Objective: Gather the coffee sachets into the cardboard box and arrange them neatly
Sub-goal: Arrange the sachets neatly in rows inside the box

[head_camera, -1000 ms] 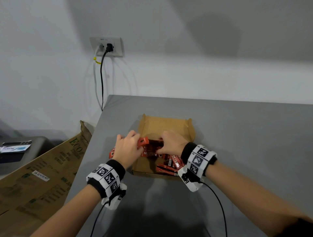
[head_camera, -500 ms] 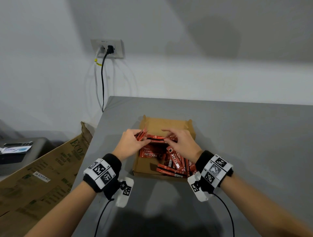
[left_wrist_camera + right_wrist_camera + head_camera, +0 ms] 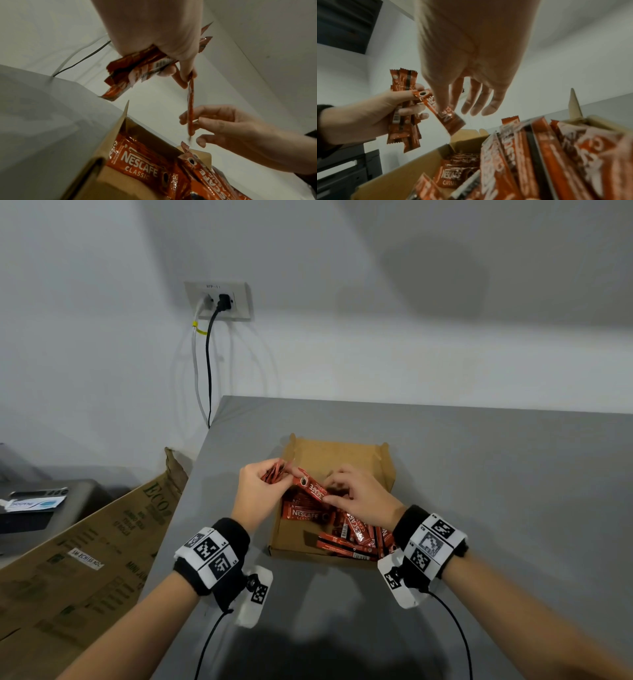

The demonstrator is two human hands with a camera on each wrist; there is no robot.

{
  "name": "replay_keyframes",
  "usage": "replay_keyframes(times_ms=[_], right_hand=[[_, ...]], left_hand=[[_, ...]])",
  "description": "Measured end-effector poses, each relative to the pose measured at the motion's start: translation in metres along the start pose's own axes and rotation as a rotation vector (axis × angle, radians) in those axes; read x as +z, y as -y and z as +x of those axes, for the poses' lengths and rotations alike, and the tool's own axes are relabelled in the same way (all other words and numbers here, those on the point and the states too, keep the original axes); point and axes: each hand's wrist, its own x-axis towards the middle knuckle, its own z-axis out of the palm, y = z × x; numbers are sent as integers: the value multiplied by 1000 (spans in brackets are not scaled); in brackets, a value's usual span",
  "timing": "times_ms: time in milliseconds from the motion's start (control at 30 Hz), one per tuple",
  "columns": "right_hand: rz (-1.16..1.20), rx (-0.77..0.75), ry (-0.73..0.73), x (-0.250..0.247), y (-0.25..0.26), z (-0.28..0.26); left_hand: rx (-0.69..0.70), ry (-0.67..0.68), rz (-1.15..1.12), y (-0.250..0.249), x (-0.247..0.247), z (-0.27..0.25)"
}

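Note:
An open cardboard box [image 3: 386,470] lies on the grey table, with several red Nescafe sachets [image 3: 356,534] heaped in its near half. My left hand [image 3: 258,491] hovers above the box's left edge and grips a bundle of sachets [image 3: 135,67] [image 3: 402,111]. One single sachet [image 3: 312,488] [image 3: 443,112] spans between both hands: the left thumb presses its top end and my right hand [image 3: 363,498] pinches its lower end between thumb and forefinger. The other right fingers hang loosely over the box [image 3: 471,136].
A large flattened brown carton [image 3: 78,556] leans at the table's left edge. A wall socket with cables [image 3: 219,301] is on the wall behind. Wrist-camera cables trail over the grey table [image 3: 513,508] near its front.
Both hands have lifted from the box. The left hand now holds a raised bundle, and the right hand has brought a single sachet up against it.

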Motion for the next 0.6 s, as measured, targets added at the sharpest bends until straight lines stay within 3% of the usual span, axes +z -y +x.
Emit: replay_keyframes(times_ms=[200, 300, 367, 500, 600], right_hand=[[195, 83, 23, -2, 4, 2], [393, 148, -59, 2, 10, 3], [502, 139, -85, 5, 18, 5], [520, 111, -84, 3, 24, 6], [443, 143, -166, -5, 13, 5]], left_hand=[[-13, -2, 55, 5, -9, 2], [-36, 83, 39, 2, -7, -3], [-67, 158, 154, 3, 0, -5], [-56, 106, 253, 9, 2, 4], [29, 227, 463, 15, -8, 10]])
